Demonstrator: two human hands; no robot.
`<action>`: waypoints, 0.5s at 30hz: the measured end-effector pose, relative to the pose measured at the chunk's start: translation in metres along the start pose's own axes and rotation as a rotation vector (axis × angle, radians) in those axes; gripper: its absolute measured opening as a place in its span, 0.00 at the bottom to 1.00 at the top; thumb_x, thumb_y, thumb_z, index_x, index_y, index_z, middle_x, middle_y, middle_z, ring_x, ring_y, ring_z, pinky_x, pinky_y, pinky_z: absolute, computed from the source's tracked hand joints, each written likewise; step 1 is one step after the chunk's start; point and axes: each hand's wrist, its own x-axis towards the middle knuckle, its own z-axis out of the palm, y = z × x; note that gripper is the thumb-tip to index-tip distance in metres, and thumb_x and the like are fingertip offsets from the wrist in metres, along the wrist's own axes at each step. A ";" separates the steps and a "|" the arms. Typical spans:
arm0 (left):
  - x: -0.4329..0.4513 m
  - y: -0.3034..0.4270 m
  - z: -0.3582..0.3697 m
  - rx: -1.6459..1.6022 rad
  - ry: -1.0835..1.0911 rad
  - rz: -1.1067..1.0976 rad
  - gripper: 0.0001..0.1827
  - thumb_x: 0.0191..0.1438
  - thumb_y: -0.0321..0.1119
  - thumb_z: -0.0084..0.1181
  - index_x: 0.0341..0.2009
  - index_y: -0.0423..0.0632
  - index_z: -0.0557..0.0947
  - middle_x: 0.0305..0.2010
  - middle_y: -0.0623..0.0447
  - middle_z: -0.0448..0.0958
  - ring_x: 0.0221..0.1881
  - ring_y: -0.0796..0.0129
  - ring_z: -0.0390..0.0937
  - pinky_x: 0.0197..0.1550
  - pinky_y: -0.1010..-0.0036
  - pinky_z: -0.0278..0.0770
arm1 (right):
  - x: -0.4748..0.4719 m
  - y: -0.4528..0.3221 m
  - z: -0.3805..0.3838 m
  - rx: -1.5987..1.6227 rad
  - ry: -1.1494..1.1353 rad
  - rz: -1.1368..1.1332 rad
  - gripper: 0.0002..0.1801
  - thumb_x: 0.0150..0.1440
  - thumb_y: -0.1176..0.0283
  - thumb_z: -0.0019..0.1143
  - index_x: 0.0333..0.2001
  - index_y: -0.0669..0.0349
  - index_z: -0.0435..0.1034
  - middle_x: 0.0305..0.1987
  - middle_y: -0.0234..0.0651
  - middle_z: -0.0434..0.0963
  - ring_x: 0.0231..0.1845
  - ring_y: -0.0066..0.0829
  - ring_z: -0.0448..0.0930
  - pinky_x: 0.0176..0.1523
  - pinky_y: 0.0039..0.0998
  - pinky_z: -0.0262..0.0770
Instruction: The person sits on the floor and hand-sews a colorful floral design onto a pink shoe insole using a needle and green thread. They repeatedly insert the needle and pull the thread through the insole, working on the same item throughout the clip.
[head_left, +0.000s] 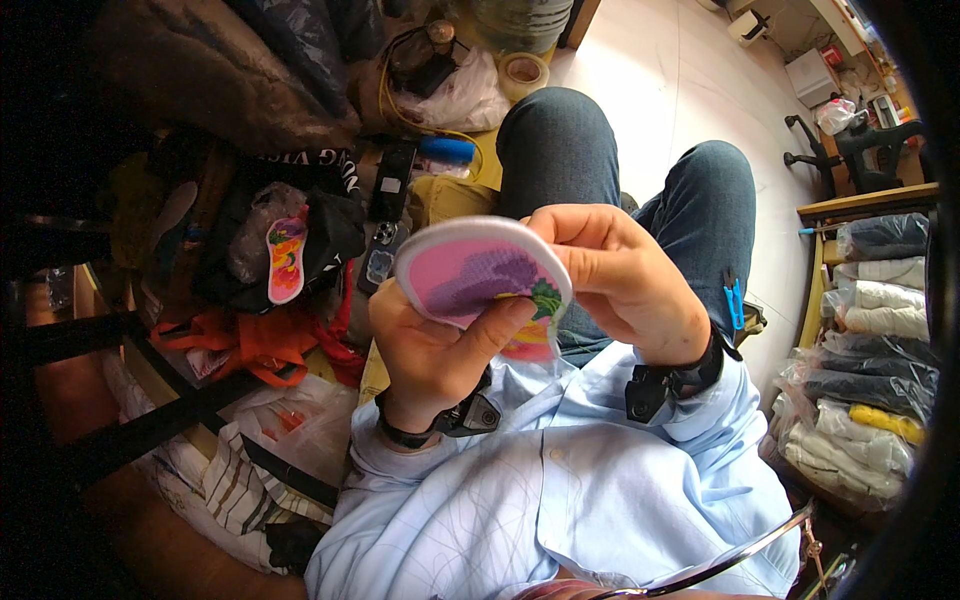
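An embroidered insole (450, 274) with a white bound edge is held up in front of my lap. Its pink face carries purple, green, yellow and orange stitching. My left hand (439, 352) grips the near left side, thumb flat on the stitched face. At the right edge, the bent fingers of my right hand (626, 281) pinch the rim, their tips partly hidden. Fine loose threads hang near the insole's lower right edge. A matching insole (286, 262) lies on black fabric (337, 232) to the left. Blue thread snips (733, 302) rest by my right thigh.
Two phones, one dark (392, 180) and one with a patterned case (379, 259), lie left of my knees. A tape roll (523, 71) stands beyond. Black metal bars (172, 416) cross the left side. Bagged folded clothes (862, 375) fill a rack at right.
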 end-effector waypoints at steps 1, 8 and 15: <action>0.002 0.001 -0.001 -0.029 -0.038 -0.015 0.21 0.46 0.23 0.71 0.45 0.36 0.80 0.38 0.49 0.82 0.38 0.67 0.80 0.45 0.74 0.77 | 0.003 0.003 0.000 0.108 -0.006 -0.021 0.11 0.66 0.67 0.54 0.38 0.65 0.74 0.32 0.29 0.78 0.32 0.19 0.75 0.42 0.21 0.71; 0.004 0.002 0.003 -0.219 0.061 -0.134 0.12 0.52 0.23 0.66 0.42 0.38 0.83 0.38 0.53 0.84 0.36 0.73 0.79 0.42 0.79 0.75 | 0.008 -0.001 -0.025 0.607 0.034 -0.343 0.10 0.68 0.66 0.45 0.44 0.61 0.67 0.45 0.37 0.72 0.40 0.30 0.77 0.47 0.34 0.73; 0.010 -0.008 -0.008 -0.553 0.018 -0.280 0.20 0.53 0.25 0.59 0.52 0.41 0.76 0.44 0.48 0.80 0.41 0.63 0.79 0.44 0.70 0.78 | -0.016 -0.032 -0.065 0.066 0.116 -0.587 0.06 0.69 0.70 0.47 0.42 0.62 0.66 0.29 0.27 0.65 0.24 0.13 0.61 0.27 0.15 0.58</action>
